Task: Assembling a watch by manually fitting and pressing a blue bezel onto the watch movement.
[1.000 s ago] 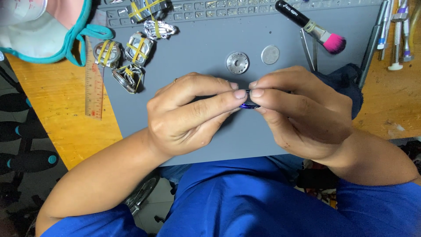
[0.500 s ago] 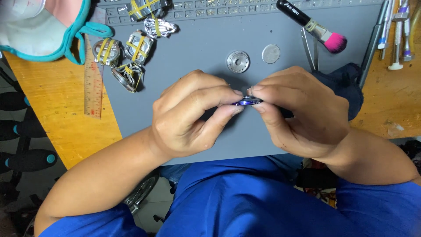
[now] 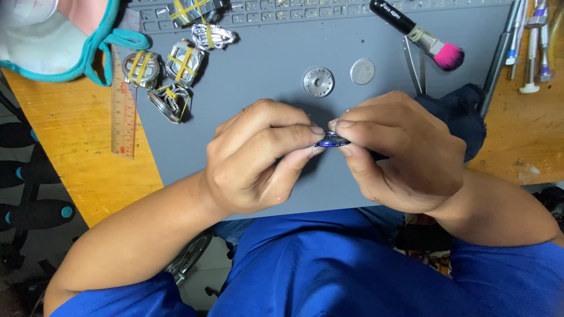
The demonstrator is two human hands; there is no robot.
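Between my two hands I hold a small round blue part [image 3: 332, 140] with a metal rim, and it stays in the air just above the grey mat [image 3: 264, 88], near the middle of it. My left hand [image 3: 258, 158] pinches the part from its left side, the thumb under and the first fingers over it, closed narrow on the edge. My right hand [image 3: 399, 152] takes it from the other side in the same way, fingers closed tight on the rim. The fingertips of both hands almost touch each other over the part, so only a thin piece of it shows.

On the mat, beyond my hands, lie a round metal disc with holes [image 3: 318, 81] and a plain round silver disc [image 3: 362, 71] just beside it. At the far left corner of the mat several watch cases tied with yellow bands [image 3: 176, 70] lie close together. At the far right side of the mat lie tweezers [image 3: 415, 64] and a brush with pink bristles [image 3: 423, 35]. Off the left edge of the mat a ruler [image 3: 123, 111] lies on the wooden table [image 3: 76, 147].
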